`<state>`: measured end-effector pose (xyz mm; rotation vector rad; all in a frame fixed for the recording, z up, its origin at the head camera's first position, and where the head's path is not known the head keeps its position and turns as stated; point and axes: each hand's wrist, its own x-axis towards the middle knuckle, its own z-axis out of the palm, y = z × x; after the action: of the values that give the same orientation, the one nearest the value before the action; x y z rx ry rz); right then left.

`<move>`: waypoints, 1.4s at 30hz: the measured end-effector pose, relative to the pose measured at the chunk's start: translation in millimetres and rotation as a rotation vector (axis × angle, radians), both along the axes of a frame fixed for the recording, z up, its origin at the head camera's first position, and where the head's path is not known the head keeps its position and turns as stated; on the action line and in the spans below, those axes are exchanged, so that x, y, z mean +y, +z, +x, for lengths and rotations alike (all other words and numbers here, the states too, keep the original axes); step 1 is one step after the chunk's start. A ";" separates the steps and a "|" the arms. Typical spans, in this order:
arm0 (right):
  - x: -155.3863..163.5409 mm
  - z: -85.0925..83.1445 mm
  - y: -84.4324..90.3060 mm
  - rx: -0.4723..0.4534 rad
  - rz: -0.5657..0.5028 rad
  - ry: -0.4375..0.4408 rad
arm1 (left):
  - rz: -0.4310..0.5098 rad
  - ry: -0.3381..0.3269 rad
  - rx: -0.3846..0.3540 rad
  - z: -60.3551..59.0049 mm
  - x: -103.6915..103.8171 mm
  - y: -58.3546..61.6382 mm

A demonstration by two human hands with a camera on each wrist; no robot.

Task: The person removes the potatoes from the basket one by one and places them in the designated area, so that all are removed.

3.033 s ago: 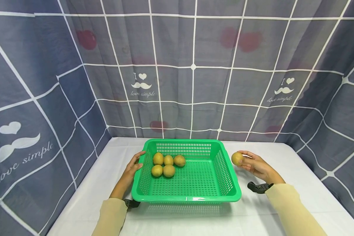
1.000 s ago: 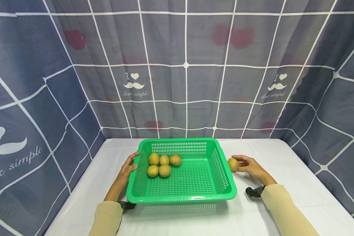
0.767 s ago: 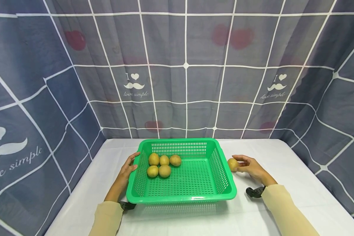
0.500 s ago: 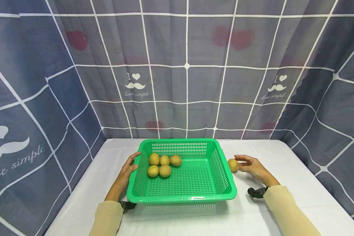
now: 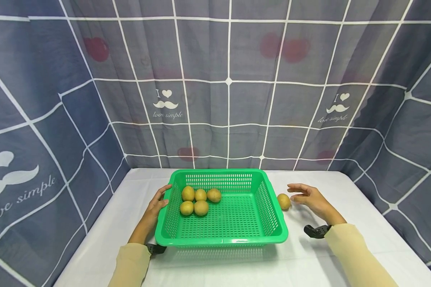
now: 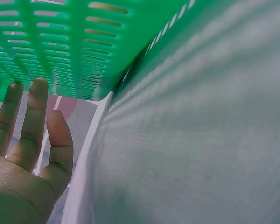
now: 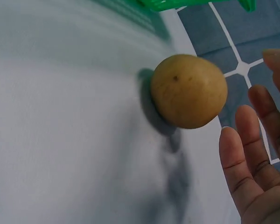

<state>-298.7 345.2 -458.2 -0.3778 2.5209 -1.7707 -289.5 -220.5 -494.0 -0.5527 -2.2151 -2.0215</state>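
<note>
A green plastic basket (image 5: 237,241) with slotted walls stands on the table, several round yellow-brown potatoes (image 5: 201,208) grouped in its left half. My left hand (image 5: 154,211) rests against the basket's left rim; in the left wrist view its straight fingers (image 6: 35,112) reach the slotted wall from outside. One more potato (image 5: 283,201) lies on the cloth just outside the right rim. Beside it on the right is my right hand (image 5: 310,199), fingers loosely spread and holding nothing. In the right wrist view a gap shows between its fingertips and the potato (image 7: 189,91).
White cloth (image 5: 208,271) covers the table. Grey-blue curtains (image 5: 215,103) with white grid lines rise at the back and both sides. A black wrist strap device (image 5: 317,231) sits at my right wrist, and a similar one (image 5: 156,249) at my left.
My right hand has lowered the potato onto the cloth beside the basket, let go and drawn back to the right. My left hand stays at the left rim.
</note>
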 end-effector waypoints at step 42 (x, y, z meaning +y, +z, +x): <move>-48.4 7.9 63.3 0.029 0.086 0.188 | -0.017 -0.009 0.011 0.0 -1.0 -0.9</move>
<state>-290.9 296.8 -394.9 -0.6182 2.4764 -1.5952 -289.5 -221.6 -494.9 -0.5752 -2.2290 -2.0009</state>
